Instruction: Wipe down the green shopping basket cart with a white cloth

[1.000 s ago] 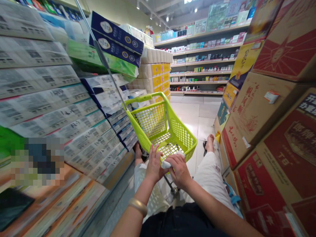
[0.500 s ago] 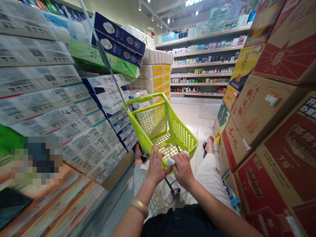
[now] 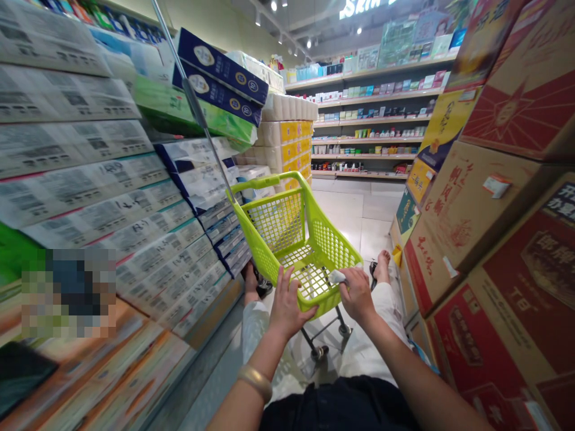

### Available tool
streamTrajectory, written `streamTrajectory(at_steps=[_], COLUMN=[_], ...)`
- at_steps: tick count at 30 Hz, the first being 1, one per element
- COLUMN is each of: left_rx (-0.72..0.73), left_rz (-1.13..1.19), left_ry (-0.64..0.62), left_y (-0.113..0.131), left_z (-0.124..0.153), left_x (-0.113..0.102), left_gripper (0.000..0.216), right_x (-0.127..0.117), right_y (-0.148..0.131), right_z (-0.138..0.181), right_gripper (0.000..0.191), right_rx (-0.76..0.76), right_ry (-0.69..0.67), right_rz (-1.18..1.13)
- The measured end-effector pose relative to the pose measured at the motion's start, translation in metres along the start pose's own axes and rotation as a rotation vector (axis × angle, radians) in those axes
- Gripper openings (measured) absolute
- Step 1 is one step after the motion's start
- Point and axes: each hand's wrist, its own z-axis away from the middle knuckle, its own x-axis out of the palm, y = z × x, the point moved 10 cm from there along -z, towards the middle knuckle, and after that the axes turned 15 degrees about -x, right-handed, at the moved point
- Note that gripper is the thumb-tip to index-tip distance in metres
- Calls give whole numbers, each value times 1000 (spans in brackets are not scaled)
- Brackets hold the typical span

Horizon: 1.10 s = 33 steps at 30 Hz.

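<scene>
A lime-green shopping cart with an open-grid basket stands between the wearer's legs. On its near left corner is my left hand, with its fingers over the rim and its thumb along the outer side. My right hand is closed on a crumpled white cloth, pressed against the near right corner of the rim. Only part of the cloth shows past the fingers. Nothing lies in the basket. Below it, the dark legs and casters are partly visible.
Stacked white packs line the left side. A metal pole slants up from the cart's far handle. Cardboard cartons rise close on the right. Stocked shelves stand beyond the tiled floor.
My right hand has slid rightward along the rim with the white cloth, away from my left hand. The left hand stays at its corner. The view has shifted slightly.
</scene>
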Motion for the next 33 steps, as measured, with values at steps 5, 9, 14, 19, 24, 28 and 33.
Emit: streamTrajectory(at_steps=[5, 9, 14, 19, 24, 28, 33], left_rx=[11, 13, 17, 15, 17, 16, -8], left_rz=[-5, -13, 3, 13, 22, 4, -65], left_ry=[-8, -20, -50, -81, -104, -113, -146], left_y=[-2, -4, -3, -1, -4, -10, -20], left_z=[1, 3, 4, 3, 1, -4, -16], left_x=[-3, -6, -5, -4, -4, -5, -7], left_gripper=[51, 52, 53, 50, 53, 54, 54], right_x=[3, 1, -1, -3, -5, -3, 19], right_y=[-18, -22, -23, -25, -28, -34, -64], right_z=[1, 3, 6, 11, 15, 16, 7], right_gripper=[21, 20, 19, 19, 19, 22, 28], right_rx=[-8, -19, -12, -57, -40, -44, -86], right_ry=[-33, -63, -68, -64, -50, -21, -27], right_rz=[8, -5, -2, 16, 26, 12, -46])
